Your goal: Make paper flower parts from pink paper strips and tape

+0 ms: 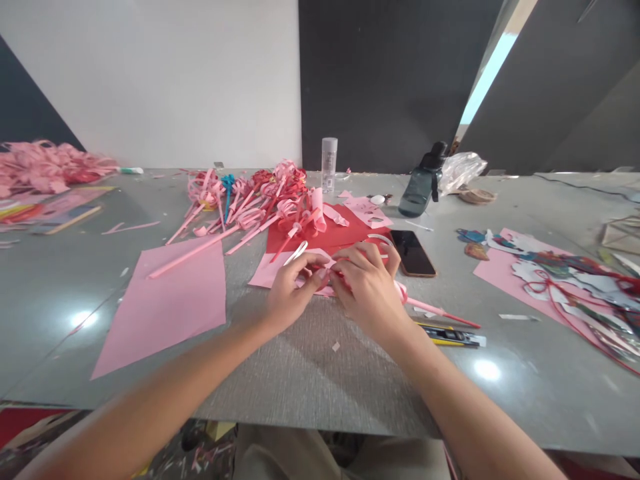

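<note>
My left hand (295, 290) and my right hand (369, 283) meet above the table's middle, fingertips pinched together on a small piece of pink paper (330, 264). Most of that piece is hidden by the fingers. Beneath them lie a pink sheet (263, 272) and a red sheet (330, 232). A white strip loop (296, 253) stands up beside my left fingers. From under my right hand a rolled pink paper stick (427, 307) with a thin red end points right. A yellow and black utility knife (450, 335) lies just below it, near my right wrist.
Pink and red paper flowers on sticks (250, 207) are heaped behind my hands. A larger pink sheet (175, 307) lies left. Behind stand a clear cylindrical bottle (329, 167) and a dark water bottle (423, 183). A phone (413, 253) and coloured cutouts on pink paper (500, 267) lie right.
</note>
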Action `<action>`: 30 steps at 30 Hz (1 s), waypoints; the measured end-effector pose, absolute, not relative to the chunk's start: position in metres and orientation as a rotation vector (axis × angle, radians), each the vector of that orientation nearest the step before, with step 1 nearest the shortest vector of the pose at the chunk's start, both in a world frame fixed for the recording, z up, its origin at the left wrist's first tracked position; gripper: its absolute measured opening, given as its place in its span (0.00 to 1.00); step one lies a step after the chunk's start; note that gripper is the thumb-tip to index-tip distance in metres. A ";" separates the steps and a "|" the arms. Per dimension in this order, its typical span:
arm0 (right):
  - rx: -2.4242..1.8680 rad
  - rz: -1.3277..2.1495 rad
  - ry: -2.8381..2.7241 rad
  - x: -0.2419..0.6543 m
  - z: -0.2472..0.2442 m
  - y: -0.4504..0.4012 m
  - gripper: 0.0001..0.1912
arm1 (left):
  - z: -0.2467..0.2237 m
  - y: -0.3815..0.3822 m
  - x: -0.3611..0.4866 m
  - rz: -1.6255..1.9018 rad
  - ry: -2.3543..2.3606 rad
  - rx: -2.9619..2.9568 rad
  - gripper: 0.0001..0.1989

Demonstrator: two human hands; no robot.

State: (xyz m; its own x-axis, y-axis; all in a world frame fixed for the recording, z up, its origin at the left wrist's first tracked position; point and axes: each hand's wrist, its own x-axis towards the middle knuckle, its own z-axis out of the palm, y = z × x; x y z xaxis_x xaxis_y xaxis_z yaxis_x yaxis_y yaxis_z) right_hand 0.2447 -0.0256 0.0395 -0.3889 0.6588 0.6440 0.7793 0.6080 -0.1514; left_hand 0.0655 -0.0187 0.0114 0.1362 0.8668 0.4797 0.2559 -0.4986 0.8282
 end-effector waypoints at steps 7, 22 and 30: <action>-1.111 -0.272 -2.120 0.243 0.036 -0.026 0.05 | 0.009 -0.019 0.065 1.383 1.048 1.826 0.07; -1.114 -0.295 -2.124 0.244 0.042 -0.032 0.06 | 0.009 -0.017 0.066 1.450 0.871 1.865 0.04; -1.137 -0.283 -2.149 0.244 0.042 -0.030 0.05 | 0.009 -0.018 0.068 1.464 0.873 1.924 0.05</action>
State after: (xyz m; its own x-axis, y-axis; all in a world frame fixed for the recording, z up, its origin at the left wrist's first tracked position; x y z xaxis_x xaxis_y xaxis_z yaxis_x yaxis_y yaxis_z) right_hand 0.2442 -0.0297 0.0415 -0.3873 0.6474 0.6563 0.7953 0.5947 -0.1173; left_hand 0.0681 -0.0184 0.0090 0.1904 0.7758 0.6016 0.1602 -0.6291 0.7606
